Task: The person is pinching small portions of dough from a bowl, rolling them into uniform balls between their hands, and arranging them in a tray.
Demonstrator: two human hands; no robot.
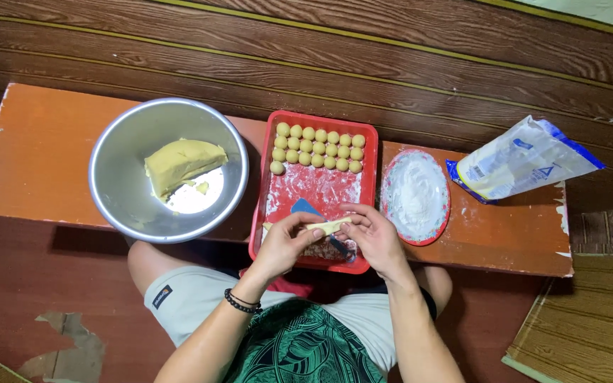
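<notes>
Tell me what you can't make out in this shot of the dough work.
Head view only:
- The dough piece between the left hand and right hand: fingers cover most of it, so its shape is unclear.
- The near end of the red tray: both hands hide what lies there.
- The blue scraper: partly behind the left hand.
- The bag: its contents are not visible.
- The forearms run off the bottom edge.

Lighting: even, moderately bright, cast from above. Glare is seen inside the metal bowl (169,170). Soft shadows are thrown beneath the orange bench (37,156). Focus: sharp throughout; slight bending is noted at frame edges.
</notes>
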